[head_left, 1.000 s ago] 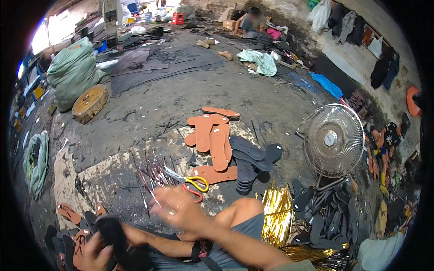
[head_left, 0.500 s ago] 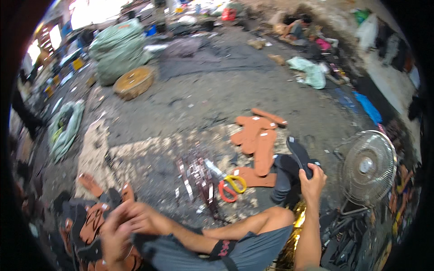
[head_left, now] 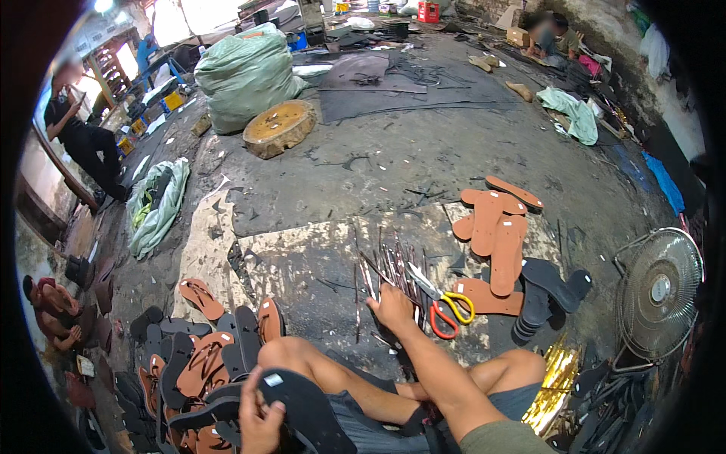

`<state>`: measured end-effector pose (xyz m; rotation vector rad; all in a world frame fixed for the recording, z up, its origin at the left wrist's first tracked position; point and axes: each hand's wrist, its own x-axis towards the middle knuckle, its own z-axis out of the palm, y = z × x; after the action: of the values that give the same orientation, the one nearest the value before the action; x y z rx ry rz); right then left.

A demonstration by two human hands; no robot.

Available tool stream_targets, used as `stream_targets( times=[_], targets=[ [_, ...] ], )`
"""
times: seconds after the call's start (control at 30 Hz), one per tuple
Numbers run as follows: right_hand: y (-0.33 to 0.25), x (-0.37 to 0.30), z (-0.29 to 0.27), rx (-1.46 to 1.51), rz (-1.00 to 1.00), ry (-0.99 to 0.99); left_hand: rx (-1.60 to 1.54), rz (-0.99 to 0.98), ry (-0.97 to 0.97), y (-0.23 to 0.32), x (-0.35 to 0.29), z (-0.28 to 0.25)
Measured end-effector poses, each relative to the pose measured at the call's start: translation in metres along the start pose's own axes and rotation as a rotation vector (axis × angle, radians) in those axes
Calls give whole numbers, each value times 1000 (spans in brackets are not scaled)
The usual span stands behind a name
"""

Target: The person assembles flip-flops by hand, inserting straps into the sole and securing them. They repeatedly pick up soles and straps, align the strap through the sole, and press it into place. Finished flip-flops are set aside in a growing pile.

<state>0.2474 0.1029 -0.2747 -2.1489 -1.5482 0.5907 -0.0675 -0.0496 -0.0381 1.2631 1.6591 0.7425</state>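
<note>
My left hand is closed on a black sandal sole with a small white sticker, held over my lap at the lower edge. My right hand reaches down to a bundle of thin, dark, shiny strips on the floor mat. Its fingers are curled against the strips, and seem to pinch one; the fingertips are partly hidden. Just right of that hand lie scissors with one red and one yellow handle. Brown soles and black soles are piled farther right.
Finished brown and black thong sandals heap at my left. A fan stands at the right, near gold foil. Farther off are a round wooden block, a large green sack and other people, one standing at the left.
The black sole that my right hand held by the pile at the right is now apparently in my left hand. My right hand has moved left to the strips. The view has shifted left.
</note>
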Motion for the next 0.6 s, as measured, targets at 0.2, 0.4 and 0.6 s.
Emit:
stream_targets(
  times=[0.2,0.4,0.6],
  targets=[
    [33,-27,-3,131,24,16,229,362,164,5,22,8],
    [48,-105,-95,493,172,-103,-333,240,-326,42,56,62],
    [-6,-170,-142,1013,193,-161,-458,-77,-583,35,61,86]
  ],
)
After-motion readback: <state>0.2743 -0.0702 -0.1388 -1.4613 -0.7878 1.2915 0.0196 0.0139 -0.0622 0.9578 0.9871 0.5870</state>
